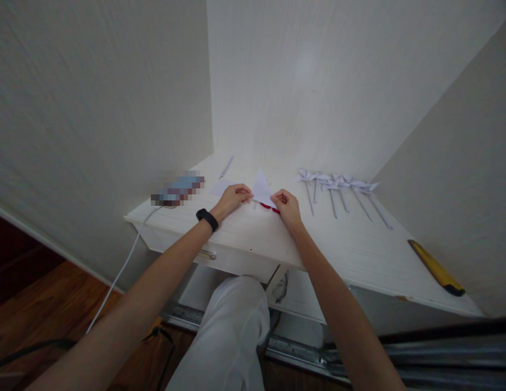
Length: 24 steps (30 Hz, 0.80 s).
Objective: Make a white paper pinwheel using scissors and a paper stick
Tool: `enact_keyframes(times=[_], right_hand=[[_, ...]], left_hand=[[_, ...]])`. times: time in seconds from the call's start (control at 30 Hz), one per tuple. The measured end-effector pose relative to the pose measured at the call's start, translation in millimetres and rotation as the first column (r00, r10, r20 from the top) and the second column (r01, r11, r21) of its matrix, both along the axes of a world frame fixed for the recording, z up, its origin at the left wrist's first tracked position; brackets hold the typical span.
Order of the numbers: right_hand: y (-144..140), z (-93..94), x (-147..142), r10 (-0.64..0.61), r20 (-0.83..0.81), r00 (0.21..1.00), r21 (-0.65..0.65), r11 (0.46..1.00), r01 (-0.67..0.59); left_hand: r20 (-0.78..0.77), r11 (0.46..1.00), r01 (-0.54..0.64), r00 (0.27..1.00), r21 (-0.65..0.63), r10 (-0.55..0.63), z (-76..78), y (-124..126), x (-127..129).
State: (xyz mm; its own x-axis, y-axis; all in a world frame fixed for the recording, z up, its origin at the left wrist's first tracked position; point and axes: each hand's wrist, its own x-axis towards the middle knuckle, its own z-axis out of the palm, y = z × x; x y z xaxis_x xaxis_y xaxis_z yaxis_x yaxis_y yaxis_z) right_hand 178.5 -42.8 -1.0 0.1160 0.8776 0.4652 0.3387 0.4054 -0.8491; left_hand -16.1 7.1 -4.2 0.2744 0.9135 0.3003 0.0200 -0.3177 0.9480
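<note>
My left hand [235, 196] and my right hand [286, 206] both pinch a folded white paper piece [262, 188] that stands up as a triangle between them on the white desk [253, 233]. My left wrist wears a black band [207, 219]. Something red [270, 208] lies on the desk under the paper, mostly hidden by my right hand. A flat white sheet [221, 188] lies just behind my left hand.
Several finished white paper pinwheels on sticks [342, 190] lie in a row at the right. A yellow and black utility knife [436, 267] sits near the desk's right edge. A thin stick [226, 166] lies at the back. A blurred object [178, 189] with a white cable [118, 277] is at the left.
</note>
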Motion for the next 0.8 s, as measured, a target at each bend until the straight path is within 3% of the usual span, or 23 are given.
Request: enact_keyframes(times=[0.3,0.8], right_hand=[[2.6,-1.8,1.3,-0.006,-0.033,0.999,-0.047,0.999,0.004],[-1.7,0.8,1.6,-0.031,0.019,0.999,0.023,0.999,0.030]], left_hand=[[0.058,0.999,-0.025,0.998,-0.025,0.027,1.6,-1.5,0.3],[0.036,0.999,-0.022,0.999,-0.034,0.023,3.3,-4.2,0.4]])
